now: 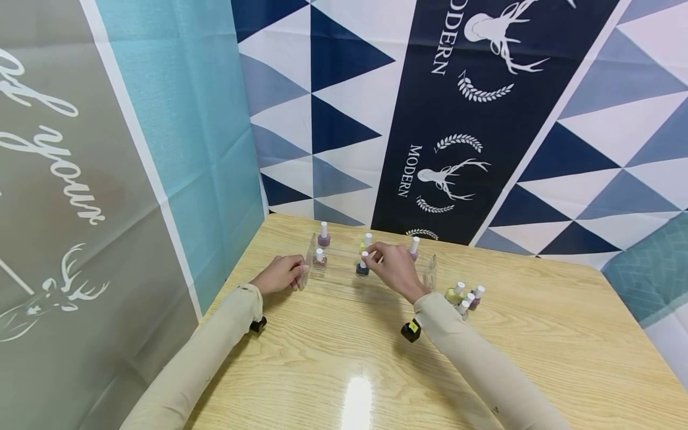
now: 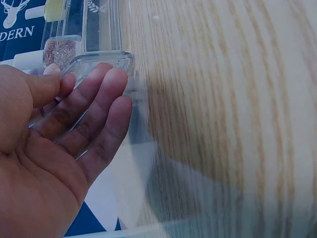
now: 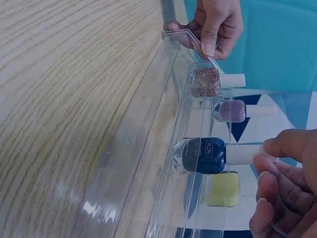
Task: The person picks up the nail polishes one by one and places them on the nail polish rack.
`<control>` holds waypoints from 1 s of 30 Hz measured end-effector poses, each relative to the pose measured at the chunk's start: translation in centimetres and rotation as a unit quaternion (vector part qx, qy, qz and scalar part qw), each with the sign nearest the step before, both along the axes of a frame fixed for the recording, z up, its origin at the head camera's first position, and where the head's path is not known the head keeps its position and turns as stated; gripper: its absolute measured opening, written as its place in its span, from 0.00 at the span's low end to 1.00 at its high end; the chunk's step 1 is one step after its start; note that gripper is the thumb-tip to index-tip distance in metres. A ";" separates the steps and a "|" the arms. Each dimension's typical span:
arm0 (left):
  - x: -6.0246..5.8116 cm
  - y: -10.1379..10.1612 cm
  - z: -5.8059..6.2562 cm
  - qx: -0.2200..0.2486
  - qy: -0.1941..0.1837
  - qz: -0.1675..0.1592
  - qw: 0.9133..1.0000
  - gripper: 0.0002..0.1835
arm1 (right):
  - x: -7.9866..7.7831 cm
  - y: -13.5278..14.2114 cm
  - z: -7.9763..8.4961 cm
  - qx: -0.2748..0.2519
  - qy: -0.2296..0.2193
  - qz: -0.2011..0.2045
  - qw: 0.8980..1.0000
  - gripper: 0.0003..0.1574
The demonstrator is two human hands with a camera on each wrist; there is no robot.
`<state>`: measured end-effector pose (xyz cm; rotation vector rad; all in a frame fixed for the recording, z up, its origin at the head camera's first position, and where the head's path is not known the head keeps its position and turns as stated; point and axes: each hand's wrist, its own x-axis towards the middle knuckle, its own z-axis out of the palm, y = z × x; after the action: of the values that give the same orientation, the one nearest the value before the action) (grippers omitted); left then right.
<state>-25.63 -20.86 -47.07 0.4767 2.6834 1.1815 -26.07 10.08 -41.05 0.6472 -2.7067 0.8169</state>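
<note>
A clear plastic tiered rack (image 3: 130,130) stands on the table and holds nail polish bottles. My left hand (image 1: 279,273) is at its left end, thumb and forefinger pinching the end panel (image 1: 306,275) while the other fingers extend. By its white cap, my right hand (image 1: 395,266) pinches a dark blue nail polish bottle (image 3: 203,156), upright at the rack's middle. Left of it stands a glitter polish bottle (image 3: 205,83) in the front row. Behind are a purple bottle (image 1: 323,240) and a yellow bottle (image 3: 223,190); another purple bottle (image 1: 414,253) is partly hidden by my right hand.
Right of the rack, several more polish bottles stand grouped on the wooden table (image 1: 322,358), among them a yellow one (image 1: 454,294) and a purple one (image 1: 475,298). Patterned cloth (image 1: 344,119) hangs behind the table, and a grey and teal curtain (image 1: 166,131) on the left.
</note>
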 end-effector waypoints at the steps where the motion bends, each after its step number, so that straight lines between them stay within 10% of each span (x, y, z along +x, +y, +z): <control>1: 0.0 0.0 0.0 0.000 -0.001 0.000 1.000 0.14 | 0.0 0.0 0.0 0.000 0.001 -0.001 1.000 0.12; 30: 0.2 0.1 0.1 -0.001 -0.001 -0.002 1.000 0.14 | 1.3 3.8 1.4 0.018 -0.001 0.015 1.000 0.15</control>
<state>-25.40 -20.77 -46.97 0.4793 2.6807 1.1772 -24.79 13.87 -39.62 0.6958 -2.7257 0.7778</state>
